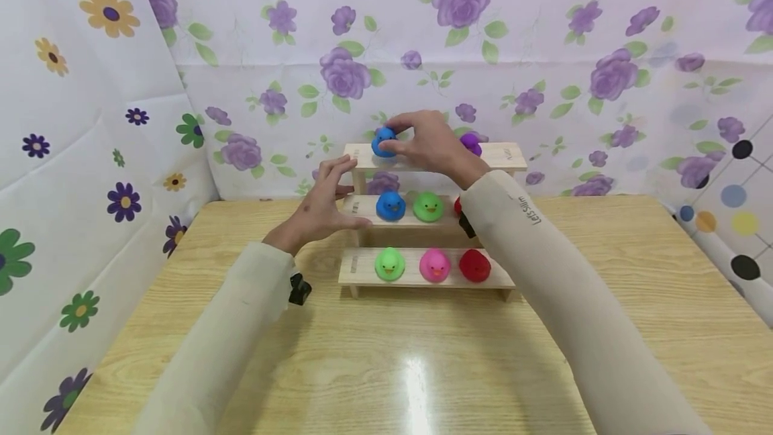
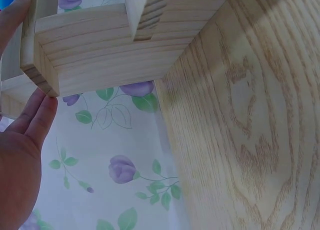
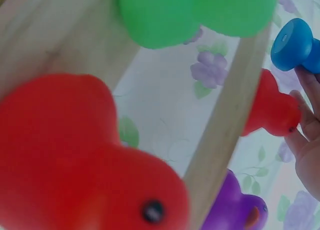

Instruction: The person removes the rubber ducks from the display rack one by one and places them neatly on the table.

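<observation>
The right hand [image 1: 430,142] holds a blue duck [image 1: 383,145] in a narrow pinch between thumb and fingers, at the left end of the top shelf of the wooden stand [image 1: 507,154]. This duck is small, smooth and plain blue, with a rounded head over a wider body. In the head view its head is upward, so the long axis is about vertical; where its beak points I cannot tell. Whether it touches the shelf is also not clear.

The left hand [image 1: 320,207] holds the stand's left end in a wide grip; the left wrist view shows its fingertips touching a plank corner, which the head view hides. The right wrist view shows a red duck [image 3: 272,110] on the stand's top shelf, between the blue duck and a purple duck [image 1: 471,144], hidden by the hand in the head view.
</observation>
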A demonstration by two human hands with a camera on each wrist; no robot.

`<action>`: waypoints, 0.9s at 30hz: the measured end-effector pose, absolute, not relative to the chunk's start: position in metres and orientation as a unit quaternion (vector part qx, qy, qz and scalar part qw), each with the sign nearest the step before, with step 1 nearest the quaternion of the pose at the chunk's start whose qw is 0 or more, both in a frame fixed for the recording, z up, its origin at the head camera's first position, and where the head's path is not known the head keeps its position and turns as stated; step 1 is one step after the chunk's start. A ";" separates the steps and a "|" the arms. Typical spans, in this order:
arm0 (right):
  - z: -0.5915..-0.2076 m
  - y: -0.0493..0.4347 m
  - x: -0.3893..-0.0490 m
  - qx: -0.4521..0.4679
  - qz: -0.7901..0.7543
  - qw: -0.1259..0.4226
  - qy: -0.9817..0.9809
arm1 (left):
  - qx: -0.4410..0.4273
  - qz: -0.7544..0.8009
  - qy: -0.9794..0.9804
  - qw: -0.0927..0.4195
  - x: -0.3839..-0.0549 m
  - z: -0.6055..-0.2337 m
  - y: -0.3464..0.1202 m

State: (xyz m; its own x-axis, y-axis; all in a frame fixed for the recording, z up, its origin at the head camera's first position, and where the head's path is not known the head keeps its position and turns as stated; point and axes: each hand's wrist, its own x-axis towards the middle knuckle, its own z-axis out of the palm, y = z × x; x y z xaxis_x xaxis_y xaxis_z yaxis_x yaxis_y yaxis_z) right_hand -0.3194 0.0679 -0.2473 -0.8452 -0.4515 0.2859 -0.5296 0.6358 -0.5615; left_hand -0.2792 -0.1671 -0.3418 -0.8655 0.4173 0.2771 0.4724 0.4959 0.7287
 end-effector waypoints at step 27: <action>-0.212 0.120 -0.282 0.266 0.372 0.118 -0.881 | -0.251 -0.411 -0.875 0.040 -0.278 -0.342 -0.165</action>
State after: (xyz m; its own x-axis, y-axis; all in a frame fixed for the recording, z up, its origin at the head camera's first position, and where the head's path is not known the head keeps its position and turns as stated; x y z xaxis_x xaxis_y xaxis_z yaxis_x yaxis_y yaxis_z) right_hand -0.2817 0.1200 -0.2121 -0.8310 -0.3808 0.4055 -0.5562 0.5818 -0.5935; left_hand -0.2783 -0.1645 -0.3418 -0.8708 0.4067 0.2762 0.4722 0.5360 0.6998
